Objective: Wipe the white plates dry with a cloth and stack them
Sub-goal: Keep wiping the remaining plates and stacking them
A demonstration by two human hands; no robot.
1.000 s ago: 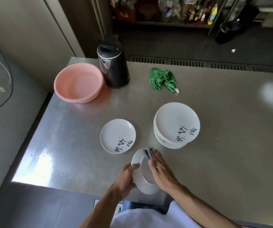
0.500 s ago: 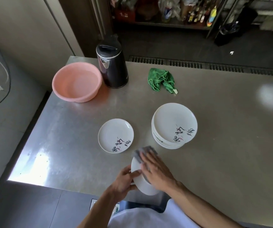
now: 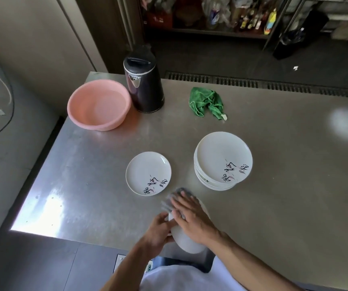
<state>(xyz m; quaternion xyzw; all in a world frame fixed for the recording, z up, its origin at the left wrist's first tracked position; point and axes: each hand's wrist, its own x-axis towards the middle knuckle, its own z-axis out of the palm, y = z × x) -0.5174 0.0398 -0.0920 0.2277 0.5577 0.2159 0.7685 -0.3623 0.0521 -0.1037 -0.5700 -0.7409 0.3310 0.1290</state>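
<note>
Holds one white plate (image 3: 187, 242) tilted above the near edge of the surface (image 3: 273, 164), clear of the steel. Grips its left rim with the left hand (image 3: 158, 229), thumb and fingers curled round the edge. Presses a grey cloth (image 3: 175, 199) against the plate's face with the right hand (image 3: 192, 217), fingers straight and spread, pinching nothing.

Against a second ago, shows less of the plate: has slid the right hand further across the face, up towards the far-left rim, and pushed the cloth out past that rim instead of bunching it at the top edge. Keeps the same left-hand grip. Blurs at the cloth and fingertips, so probably catches a stroke mid-sweep.

Reads, as a judgement, as a wipe under way rather than finished, with no turn yet towards either pile. Leaves a single plate (image 3: 147, 173) flat on the surface just beyond the hands, likely the start of the dried pile, and a tall stack (image 3: 221, 160) to its right, likely awaiting the cloth. Cannot tell wet from dry here. Leaves alone, further back, a green cloth (image 3: 206, 101), a pink basin (image 3: 99, 103) and a black kettle (image 3: 143, 85).
</note>
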